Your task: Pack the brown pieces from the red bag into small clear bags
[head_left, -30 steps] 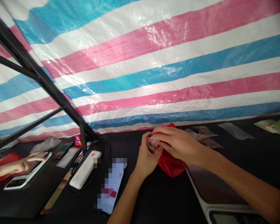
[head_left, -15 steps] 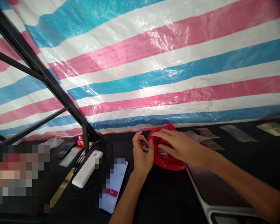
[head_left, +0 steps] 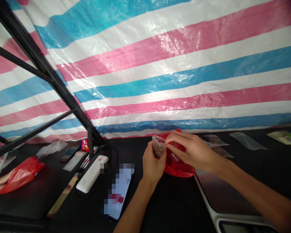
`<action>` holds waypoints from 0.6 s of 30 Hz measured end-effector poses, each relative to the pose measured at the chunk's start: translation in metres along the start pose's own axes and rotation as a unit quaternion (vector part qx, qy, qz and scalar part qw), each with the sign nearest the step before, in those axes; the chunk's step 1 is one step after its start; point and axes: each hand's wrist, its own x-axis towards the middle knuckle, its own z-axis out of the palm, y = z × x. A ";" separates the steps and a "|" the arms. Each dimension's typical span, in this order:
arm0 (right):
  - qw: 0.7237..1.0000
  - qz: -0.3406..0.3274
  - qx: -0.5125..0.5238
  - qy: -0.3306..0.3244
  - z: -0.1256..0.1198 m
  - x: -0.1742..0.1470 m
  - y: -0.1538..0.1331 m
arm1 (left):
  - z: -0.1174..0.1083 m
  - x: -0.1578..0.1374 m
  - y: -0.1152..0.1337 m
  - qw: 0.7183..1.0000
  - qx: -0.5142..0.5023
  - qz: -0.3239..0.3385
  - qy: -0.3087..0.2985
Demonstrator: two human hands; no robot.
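Note:
My left hand (head_left: 154, 161) is wrapped around a small clear plastic bag (head_left: 158, 148) with brownish contents, its mouth gaping upward. My right hand (head_left: 188, 147) reaches in from the right, thumb and forefinger pinched together at the rim of that bag. Right behind and beneath my hands lies a red plastic bag (head_left: 179, 170), partly hidden by the right hand, with some clear packets showing inside it. What the clear bag holds is too small to name.
A phone (head_left: 120, 194) and a white power strip (head_left: 92, 174) lie left on the black table. A flat scale (head_left: 228, 197) sits at right. Clear bags (head_left: 247, 140) line the back. Further left, another person's hand (head_left: 2, 184) is by a red bag (head_left: 26, 171).
My right hand has moved from over the red bag to pinch the clear bag's rim. My left hand has raised the clear bag slightly and shifted right.

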 end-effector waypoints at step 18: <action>0.923 0.235 0.151 -0.263 -0.076 -0.062 0.053 | -0.001 0.006 -0.014 0.973 0.191 0.127 -0.021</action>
